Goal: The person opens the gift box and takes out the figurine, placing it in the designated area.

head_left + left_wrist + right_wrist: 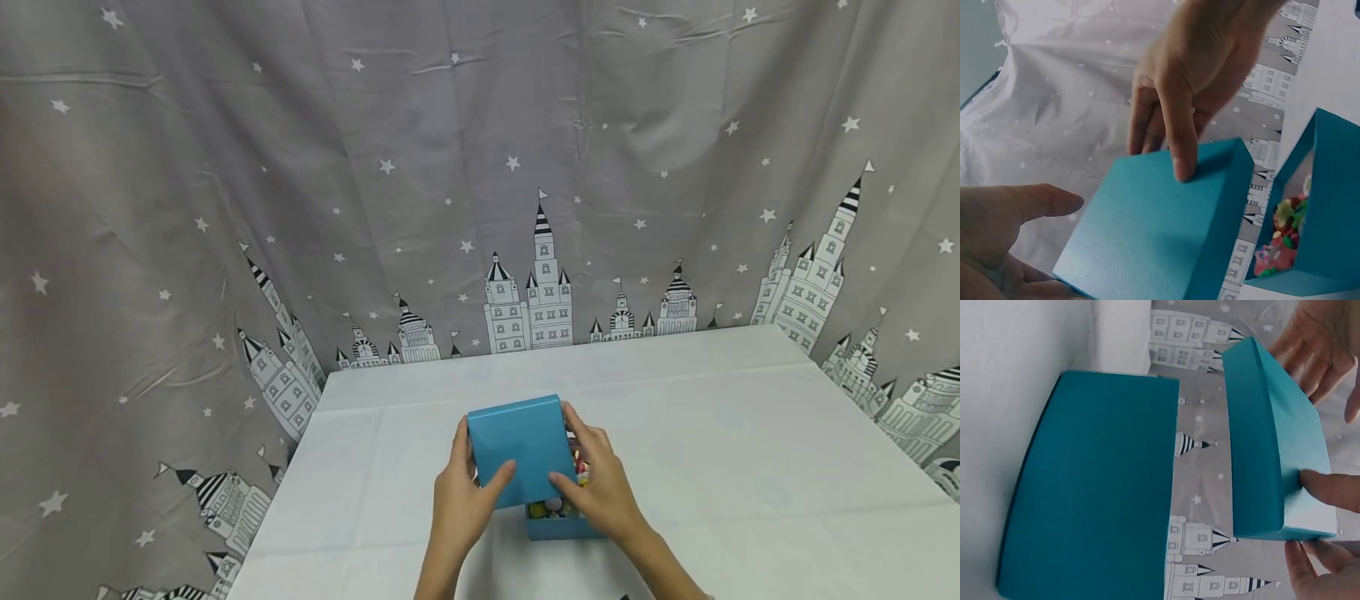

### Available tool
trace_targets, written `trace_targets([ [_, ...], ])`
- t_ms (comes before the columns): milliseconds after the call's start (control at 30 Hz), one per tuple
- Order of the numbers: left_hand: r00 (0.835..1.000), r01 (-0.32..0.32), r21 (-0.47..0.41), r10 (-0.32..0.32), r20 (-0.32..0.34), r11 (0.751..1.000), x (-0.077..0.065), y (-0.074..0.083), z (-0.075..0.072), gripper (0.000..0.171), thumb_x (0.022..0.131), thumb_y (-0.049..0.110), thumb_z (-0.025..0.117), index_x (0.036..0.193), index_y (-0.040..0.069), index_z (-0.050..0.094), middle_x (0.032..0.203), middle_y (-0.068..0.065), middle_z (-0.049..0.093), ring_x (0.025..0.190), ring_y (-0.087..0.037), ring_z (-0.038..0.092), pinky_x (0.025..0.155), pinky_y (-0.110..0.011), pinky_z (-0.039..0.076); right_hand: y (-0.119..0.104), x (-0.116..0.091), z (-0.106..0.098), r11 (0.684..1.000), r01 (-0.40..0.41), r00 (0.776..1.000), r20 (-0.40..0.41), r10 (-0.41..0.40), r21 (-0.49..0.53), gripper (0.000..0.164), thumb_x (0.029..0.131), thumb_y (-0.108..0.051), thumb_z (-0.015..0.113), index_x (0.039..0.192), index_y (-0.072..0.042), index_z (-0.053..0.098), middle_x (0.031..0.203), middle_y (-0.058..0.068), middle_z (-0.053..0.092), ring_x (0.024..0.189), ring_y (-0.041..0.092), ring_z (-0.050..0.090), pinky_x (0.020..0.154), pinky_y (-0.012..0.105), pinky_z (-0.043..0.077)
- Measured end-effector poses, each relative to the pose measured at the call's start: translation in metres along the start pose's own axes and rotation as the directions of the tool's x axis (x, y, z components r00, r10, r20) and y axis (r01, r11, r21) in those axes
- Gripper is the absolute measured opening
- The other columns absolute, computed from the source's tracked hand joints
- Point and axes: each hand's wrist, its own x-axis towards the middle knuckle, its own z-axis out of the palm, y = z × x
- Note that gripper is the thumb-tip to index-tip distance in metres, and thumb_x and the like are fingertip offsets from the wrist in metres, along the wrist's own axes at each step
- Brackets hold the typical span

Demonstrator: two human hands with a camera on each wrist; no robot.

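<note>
A blue box lid (521,450) is held up, tilted, above and in front of the open blue box (564,528). My right hand (606,492) pinches the lid's right side, its thumb (1184,165) pressed on the top face and fingers round the far edge. On the lid's other side is my left hand (463,492); its fingers are beside and partly behind the lid. The left thumb (1054,201) stands straight, lifted off the lid's face in the left wrist view. Small colourful pieces (1282,240) lie inside the box, partly hidden behind the lid in the head view.
The box stands on a white-covered table (712,417), close to the near side. Behind and at both sides hangs a grey curtain (420,167) printed with stars and castles.
</note>
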Motion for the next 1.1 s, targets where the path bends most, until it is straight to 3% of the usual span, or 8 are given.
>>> trace_targets([
  [167, 1.000, -0.003, -0.002, 0.003, -0.019, 1.000, -0.002, 0.006, -0.003, 0.081, 0.080, 0.023, 0.072, 0.143, 0.001, 0.025, 0.139, -0.027, 0.035, 0.118, -0.045, 0.040, 0.083, -0.055, 0.043, -0.004, 0.000, 0.003, 1.000, -0.009, 0.999, -0.050, 0.008, -0.020, 0.089, 0.066, 0.005, 0.079, 0.142, -0.006, 0.034, 0.128, 0.018, 0.050, 0.104, 0.034, 0.056, 0.079, 0.044, 0.052],
  [400, 0.996, -0.010, -0.057, 0.005, -0.089, 0.998, -0.002, 0.006, -0.001, 0.078, 0.081, 0.027, 0.071, 0.142, 0.008, 0.027, 0.141, -0.017, 0.037, 0.122, -0.038, 0.041, 0.089, -0.054, 0.041, -0.013, 0.004, 0.008, 0.997, -0.008, 0.997, -0.077, 0.014, 0.081, 0.084, 0.068, 0.003, 0.078, 0.140, -0.001, 0.036, 0.125, 0.016, 0.047, 0.107, 0.035, 0.055, 0.084, 0.039, 0.050],
  [533, 0.984, -0.057, -0.098, 0.039, -0.175, 0.994, -0.003, 0.003, 0.001, 0.071, 0.082, 0.025, 0.070, 0.140, 0.009, 0.032, 0.139, -0.015, 0.040, 0.120, -0.037, 0.043, 0.091, -0.052, 0.040, -0.016, 0.004, 0.013, 0.990, -0.035, 0.996, -0.075, 0.045, 0.135, 0.086, 0.069, 0.001, 0.077, 0.142, -0.002, 0.033, 0.121, 0.014, 0.044, 0.108, 0.036, 0.055, 0.085, 0.039, 0.049],
  [767, 0.958, -0.083, -0.175, 0.030, -0.286, 0.981, -0.003, -0.003, 0.004, 0.067, 0.084, 0.023, 0.068, 0.141, 0.007, 0.036, 0.140, -0.013, 0.039, 0.125, -0.032, 0.038, 0.097, -0.044, 0.034, -0.020, 0.006, 0.022, 0.969, -0.045, 0.996, -0.070, 0.064, 0.245, 0.085, 0.072, -0.004, 0.077, 0.143, -0.005, 0.032, 0.120, 0.014, 0.039, 0.115, 0.039, 0.048, 0.091, 0.039, 0.043],
  [900, 0.948, -0.102, -0.186, 0.039, -0.317, 0.977, -0.004, -0.007, 0.005, 0.064, 0.085, 0.022, 0.068, 0.140, 0.008, 0.038, 0.138, -0.016, 0.041, 0.125, -0.033, 0.039, 0.098, -0.044, 0.034, -0.022, 0.007, 0.027, 0.965, -0.060, 0.994, -0.076, 0.082, 0.254, 0.083, 0.072, -0.005, 0.078, 0.142, -0.006, 0.034, 0.127, 0.014, 0.037, 0.117, 0.035, 0.044, 0.095, 0.038, 0.040],
  [1100, 0.947, -0.063, -0.207, -0.007, -0.320, 0.976, -0.005, -0.009, 0.007, 0.063, 0.085, 0.023, 0.067, 0.140, 0.007, 0.039, 0.136, -0.019, 0.043, 0.122, -0.036, 0.042, 0.096, -0.049, 0.034, -0.024, 0.005, 0.034, 0.965, -0.092, 0.989, -0.091, 0.118, 0.247, 0.076, 0.075, -0.012, 0.077, 0.138, -0.008, 0.035, 0.130, 0.012, 0.037, 0.114, 0.029, 0.043, 0.094, 0.041, 0.039],
])
